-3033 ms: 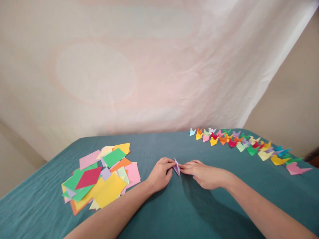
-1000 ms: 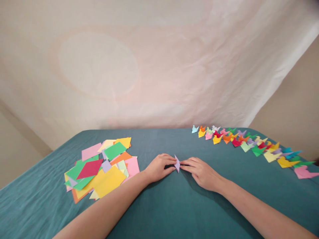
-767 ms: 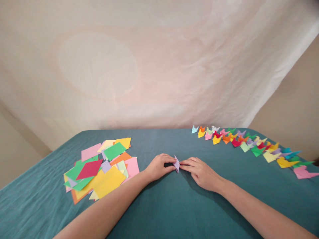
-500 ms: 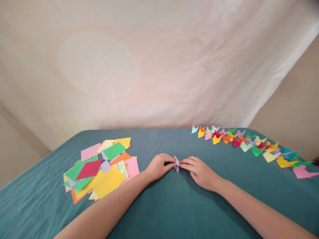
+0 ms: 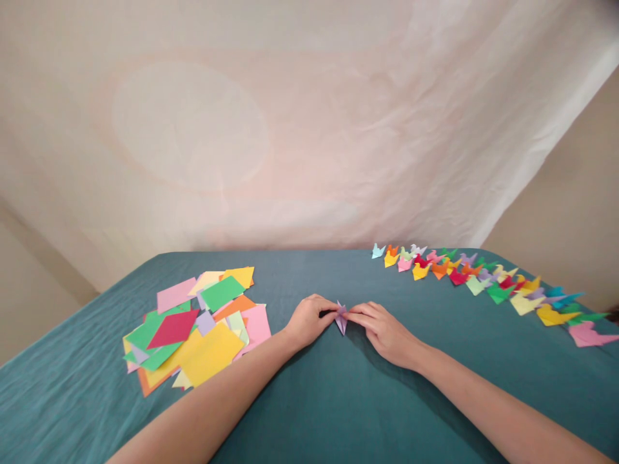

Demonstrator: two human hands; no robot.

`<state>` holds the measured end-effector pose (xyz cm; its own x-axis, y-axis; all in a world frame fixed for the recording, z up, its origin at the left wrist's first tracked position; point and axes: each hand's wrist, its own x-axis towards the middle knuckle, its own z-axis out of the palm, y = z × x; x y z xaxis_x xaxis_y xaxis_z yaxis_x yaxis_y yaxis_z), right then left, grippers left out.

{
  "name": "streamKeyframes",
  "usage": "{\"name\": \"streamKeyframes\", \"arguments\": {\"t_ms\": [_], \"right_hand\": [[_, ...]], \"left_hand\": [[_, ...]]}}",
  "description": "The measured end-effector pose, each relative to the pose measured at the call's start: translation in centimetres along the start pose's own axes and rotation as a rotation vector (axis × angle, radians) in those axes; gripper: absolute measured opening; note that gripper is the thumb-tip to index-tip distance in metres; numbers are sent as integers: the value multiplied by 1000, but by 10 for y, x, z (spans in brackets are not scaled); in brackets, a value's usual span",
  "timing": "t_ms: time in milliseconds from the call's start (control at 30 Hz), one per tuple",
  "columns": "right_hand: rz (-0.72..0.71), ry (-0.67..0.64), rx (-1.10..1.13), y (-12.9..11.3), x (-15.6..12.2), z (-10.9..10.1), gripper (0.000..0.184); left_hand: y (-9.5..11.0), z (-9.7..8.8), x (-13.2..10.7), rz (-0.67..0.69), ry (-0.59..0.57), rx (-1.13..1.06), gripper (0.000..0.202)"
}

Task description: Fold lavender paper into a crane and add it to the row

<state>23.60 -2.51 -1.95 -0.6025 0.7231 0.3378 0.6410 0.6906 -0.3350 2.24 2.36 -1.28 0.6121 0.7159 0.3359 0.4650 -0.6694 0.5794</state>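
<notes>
A small piece of lilac folded paper (image 5: 341,324), pointed at top and bottom, is between my two hands at the middle of the table. My left hand (image 5: 309,320) pinches its left side between thumb and fingers. From the right, my right hand (image 5: 384,328) has its fingertips closed at the paper's upper right edge; the thumb tip is mostly hidden under the fingers. The fine folds are too small to make out.
Loose coloured paper sheets (image 5: 213,354) lie in an overlapping pile on the left. Several folded paper birds (image 5: 525,303) stand in rows along the right side. A teal cloth (image 5: 309,412) covers the table, and a pale curtain (image 5: 309,129) hangs behind it.
The lilac paper has shifted slightly left and turned, its upper part now more folded and spread. My right fingers have moved slightly left and up along it; my left hand has barely moved.
</notes>
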Motion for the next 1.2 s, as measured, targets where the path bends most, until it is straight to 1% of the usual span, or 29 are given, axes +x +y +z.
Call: {"name": "streamKeyframes", "arguments": {"t_ms": [133, 267, 400, 500, 567, 633, 700, 733, 867, 967, 1200], "right_hand": [[-1, 28, 8, 1, 0, 1, 52], [9, 29, 1, 1, 1, 1, 51], [21, 25, -7, 0, 3, 2, 53], [29, 27, -8, -1, 5, 3, 52], [34, 24, -9, -1, 5, 3, 50], [38, 22, -13, -1, 5, 3, 47], [41, 21, -14, -1, 5, 3, 46], [40, 20, -14, -1, 5, 4, 46], [41, 29, -21, 0, 4, 4, 47], [40, 32, -30, 0, 4, 4, 47], [28, 29, -60, -3, 4, 2, 41]], "left_hand": [[2, -1, -1, -60, 10, 15, 25], [1, 0, -1, -72, -1, 8, 27], [-4, 3, -2, -70, 29, 3, 40], [-3, 3, -3, -41, 74, 37, 49], [1, 1, -4, 1, 106, 89, 44], [7, -1, -5, 46, 113, 168, 31], [14, -4, -6, 81, 69, 276, 18], [17, -6, -7, 100, 35, 334, 15], [27, -9, -11, 153, -80, 524, 20], [33, -9, -16, 158, -135, 592, 24], [43, -6, -22, 153, -157, 631, 35]]}}
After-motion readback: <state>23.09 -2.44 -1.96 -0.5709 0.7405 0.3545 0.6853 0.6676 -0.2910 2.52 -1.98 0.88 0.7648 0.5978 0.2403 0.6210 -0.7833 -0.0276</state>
